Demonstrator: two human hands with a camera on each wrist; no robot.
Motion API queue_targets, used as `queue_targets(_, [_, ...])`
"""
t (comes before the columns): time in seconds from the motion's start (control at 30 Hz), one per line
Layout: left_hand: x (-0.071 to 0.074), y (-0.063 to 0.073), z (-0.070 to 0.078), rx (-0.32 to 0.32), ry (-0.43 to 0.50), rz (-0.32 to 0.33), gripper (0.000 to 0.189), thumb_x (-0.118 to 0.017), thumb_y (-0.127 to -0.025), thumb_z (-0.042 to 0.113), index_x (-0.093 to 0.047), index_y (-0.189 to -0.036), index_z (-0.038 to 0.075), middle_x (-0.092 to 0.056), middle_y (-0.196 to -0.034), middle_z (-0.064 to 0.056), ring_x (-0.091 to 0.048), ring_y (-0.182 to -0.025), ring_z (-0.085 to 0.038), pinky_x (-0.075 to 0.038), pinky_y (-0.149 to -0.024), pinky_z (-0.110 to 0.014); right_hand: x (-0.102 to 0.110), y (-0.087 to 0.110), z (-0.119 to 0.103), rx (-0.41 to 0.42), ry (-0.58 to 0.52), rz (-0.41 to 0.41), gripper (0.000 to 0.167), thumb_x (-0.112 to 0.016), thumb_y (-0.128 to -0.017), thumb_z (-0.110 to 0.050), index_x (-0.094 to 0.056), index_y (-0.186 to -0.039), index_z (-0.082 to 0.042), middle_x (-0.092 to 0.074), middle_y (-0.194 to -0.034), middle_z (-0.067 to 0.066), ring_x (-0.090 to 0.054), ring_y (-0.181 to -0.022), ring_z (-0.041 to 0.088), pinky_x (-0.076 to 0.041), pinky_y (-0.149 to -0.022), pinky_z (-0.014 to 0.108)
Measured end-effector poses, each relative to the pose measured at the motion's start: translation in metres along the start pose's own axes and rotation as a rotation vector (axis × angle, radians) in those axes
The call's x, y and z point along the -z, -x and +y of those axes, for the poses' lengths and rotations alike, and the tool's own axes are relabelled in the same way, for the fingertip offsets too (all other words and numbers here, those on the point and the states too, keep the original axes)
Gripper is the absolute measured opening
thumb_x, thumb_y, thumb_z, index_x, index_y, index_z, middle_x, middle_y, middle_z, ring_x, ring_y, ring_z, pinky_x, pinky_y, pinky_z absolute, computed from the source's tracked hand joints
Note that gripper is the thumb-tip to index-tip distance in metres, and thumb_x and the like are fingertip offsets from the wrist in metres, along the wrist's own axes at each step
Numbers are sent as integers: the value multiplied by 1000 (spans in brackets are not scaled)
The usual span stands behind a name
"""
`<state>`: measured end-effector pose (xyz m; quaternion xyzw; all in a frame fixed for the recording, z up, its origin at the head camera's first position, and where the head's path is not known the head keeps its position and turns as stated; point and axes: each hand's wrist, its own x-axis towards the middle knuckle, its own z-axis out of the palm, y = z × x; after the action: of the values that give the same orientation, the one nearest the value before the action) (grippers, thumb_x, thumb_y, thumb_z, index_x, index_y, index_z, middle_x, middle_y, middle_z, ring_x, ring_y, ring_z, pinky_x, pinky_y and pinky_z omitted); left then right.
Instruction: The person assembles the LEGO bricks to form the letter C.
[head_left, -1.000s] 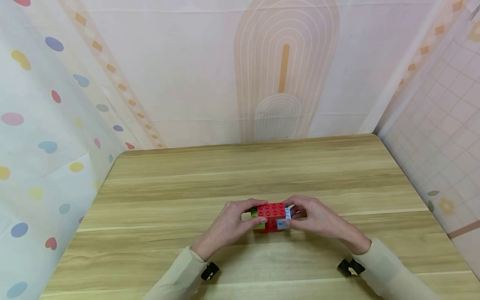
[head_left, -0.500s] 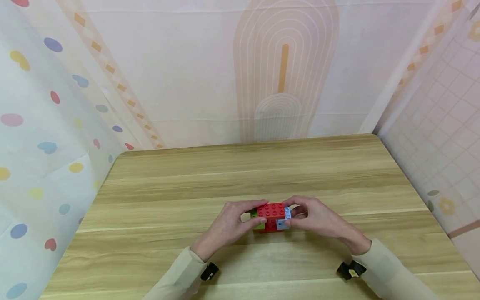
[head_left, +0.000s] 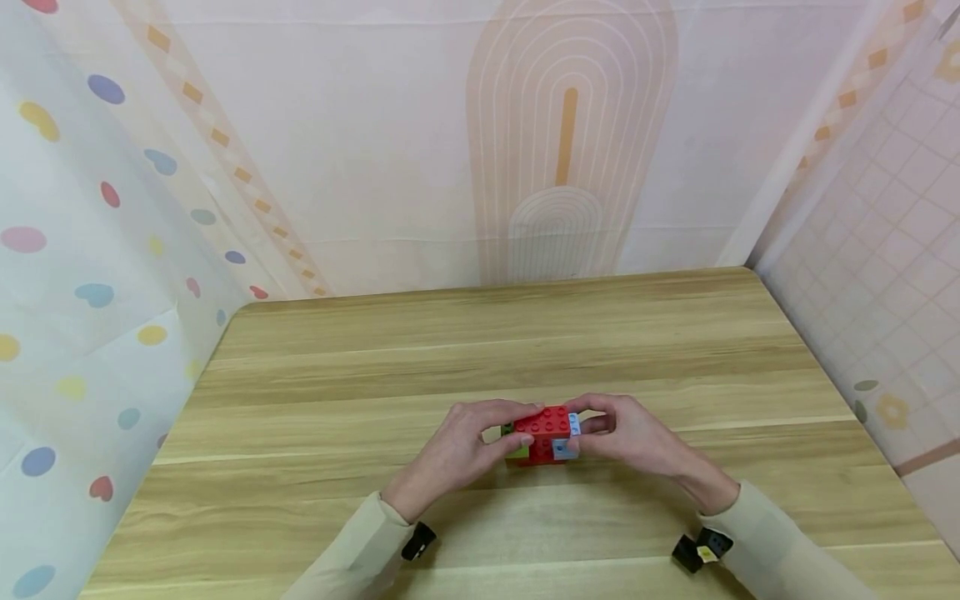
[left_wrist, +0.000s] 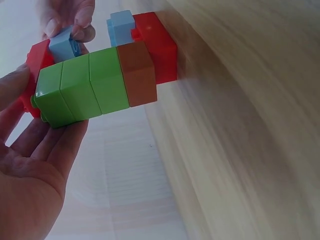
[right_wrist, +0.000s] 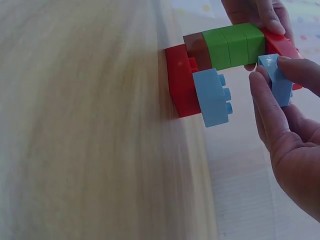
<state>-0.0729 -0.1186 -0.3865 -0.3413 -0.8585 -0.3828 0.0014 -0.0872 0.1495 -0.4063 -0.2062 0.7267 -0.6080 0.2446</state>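
A column of toy building bricks stands on the wooden table: a red base brick (right_wrist: 182, 82), a brown brick (left_wrist: 137, 75), several green bricks (left_wrist: 82, 87) and a red brick (head_left: 551, 422) lying across the top. My left hand (head_left: 457, 446) grips this top brick, thumb in front and fingers behind. My right hand (head_left: 633, 433) pinches a light blue brick (right_wrist: 281, 89) between thumb and fingers, at the underside of the top brick's right end. Below it, a second light blue brick (right_wrist: 210, 97) sits on the right part of the base, beside the column.
The wooden table (head_left: 450, 350) reaches back to a patterned cloth (head_left: 375, 167). Dotted cloth (head_left: 97, 350) hangs on the left and a checked one (head_left: 900, 292) on the right. Black wrist mounts (head_left: 418, 542) are on both forearms.
My left index finger has slid a little to the right along the back of the top red brick. My right hand and its light blue brick have shifted slightly left, and the right wrist has turned slightly.
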Motion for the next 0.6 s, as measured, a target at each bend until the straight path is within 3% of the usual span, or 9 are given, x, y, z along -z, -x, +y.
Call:
queue_targets(0.47, [1,-1,5,17,-40,-43,36,-66,-96,29,-66,-130,18,-67,-124,4,-64,-103,-7,-56,-67,-31,1,3,0,-15,-13,31,43,-74,-90,-14,-59,-128,0,-69,-111,16,-68,-98,28,-57,-77,29])
queue_targets(0.6, [3,-2,4,20,-43,-55,38,-65,-97,31,-65,-132,18,-66,-126,4,-63,-110,-9,-57,-82,-33,-1,4,-2,26,94,55,40,-73,-91,-17,-61,-126,-4,-68,-112,11,-67,-99,26,-57,-79,29])
